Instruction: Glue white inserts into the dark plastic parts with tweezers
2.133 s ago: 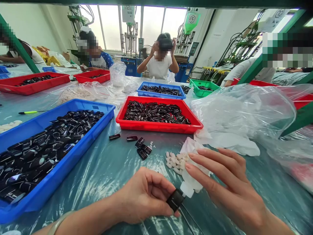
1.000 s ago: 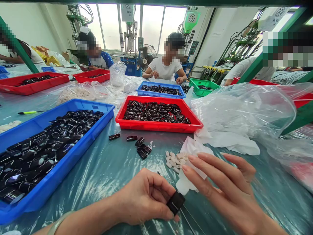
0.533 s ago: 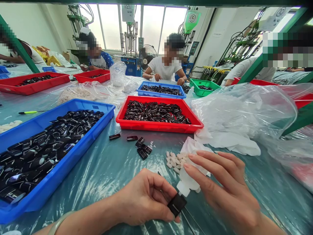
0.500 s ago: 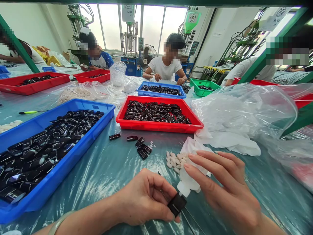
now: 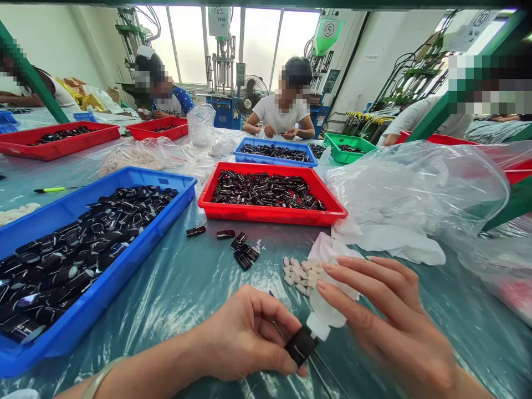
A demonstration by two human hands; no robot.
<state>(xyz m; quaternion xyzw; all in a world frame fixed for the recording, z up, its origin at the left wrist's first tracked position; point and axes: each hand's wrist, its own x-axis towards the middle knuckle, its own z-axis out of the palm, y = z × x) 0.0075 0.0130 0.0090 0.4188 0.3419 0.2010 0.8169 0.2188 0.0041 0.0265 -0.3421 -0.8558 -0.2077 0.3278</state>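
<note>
My left hand (image 5: 260, 338) is closed on a small black plastic piece (image 5: 301, 346), pinched between thumb and fingers. In my right hand (image 5: 393, 321) is a translucent squeeze bottle (image 5: 328, 307), tipped over so that its white cap points down at the piece. The cap is right at the piece's upper edge; whether the tip touches it I cannot tell. A thin dark rod (image 5: 320, 368) shows beneath the piece. Just behind the bottle lies a small heap of white oval pieces (image 5: 297, 274). Several loose black pieces (image 5: 245, 255) lie farther left.
A big blue tray (image 5: 137, 260) of black pieces stands at the left, a red tray (image 5: 270, 216) of similar ones ahead. Clear plastic bags (image 5: 415, 183) bulge at the right. Green frame bars (image 5: 465, 72) slant down on both sides. Co-workers sit across the table.
The bottle and its cap have shifted slightly to the right and down, with my right hand. My left hand stays nearly still. The co-worker opposite has brought their hands closer together.
</note>
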